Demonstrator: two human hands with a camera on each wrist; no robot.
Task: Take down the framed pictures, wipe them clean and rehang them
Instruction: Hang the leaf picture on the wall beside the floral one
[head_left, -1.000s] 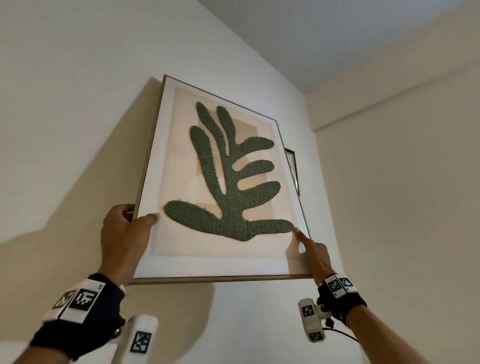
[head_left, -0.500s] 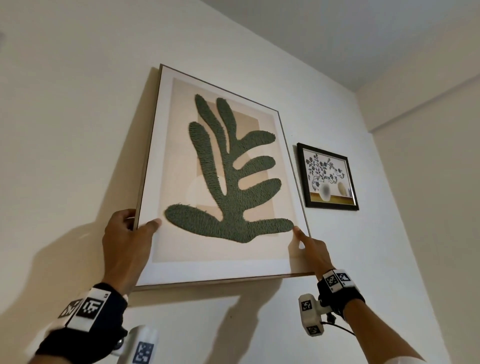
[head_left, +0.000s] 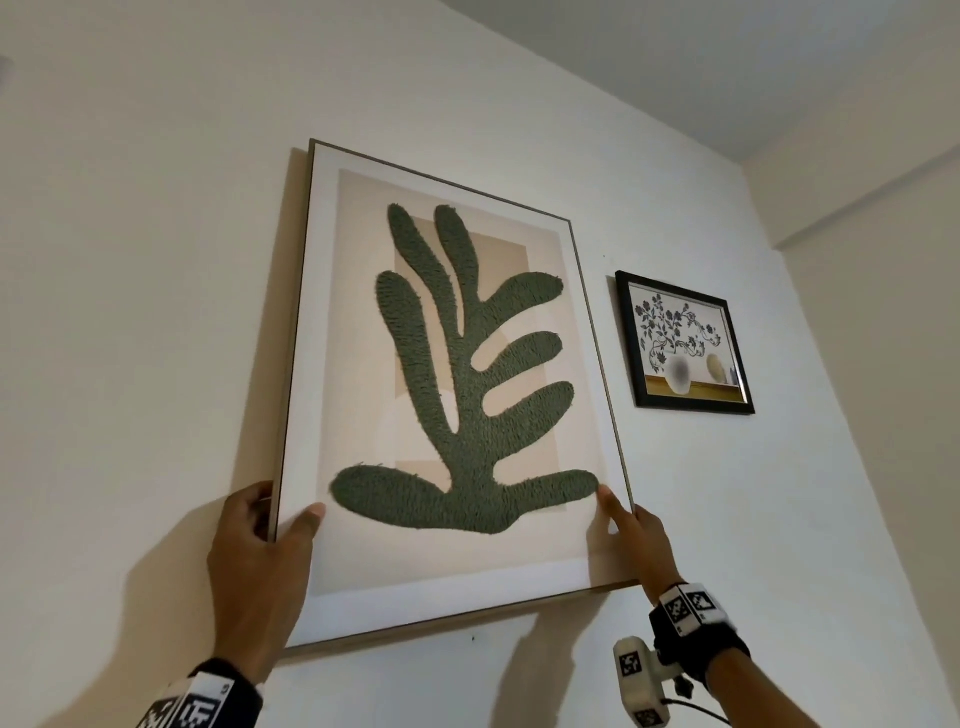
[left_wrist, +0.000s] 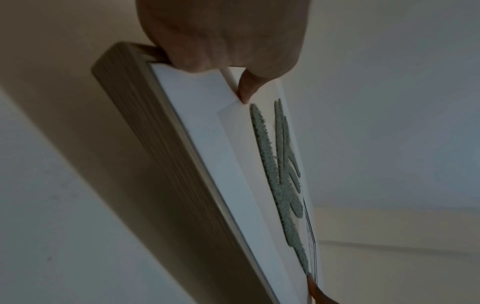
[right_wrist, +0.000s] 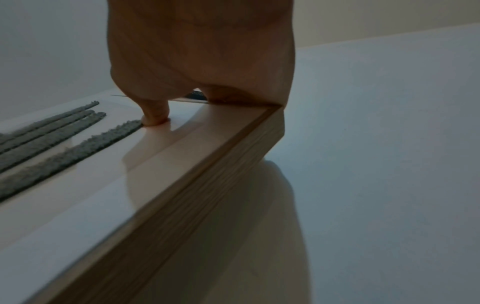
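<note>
We hold the leaf picture (head_left: 447, 384) against the wall (head_left: 130, 312).
Left hand (head_left: 260, 561) and right hand (head_left: 641, 545) clamp fingers on its lower edges; thumbs on slick glass could slip, dropping it.

No words, brands or numbers can be read anywhere. The only signs are black-and-white square code markers on the left wristband (head_left: 200, 701), the right wristband (head_left: 688, 608) and the white wrist camera (head_left: 638, 686); their patterns spell nothing legible.
</note>
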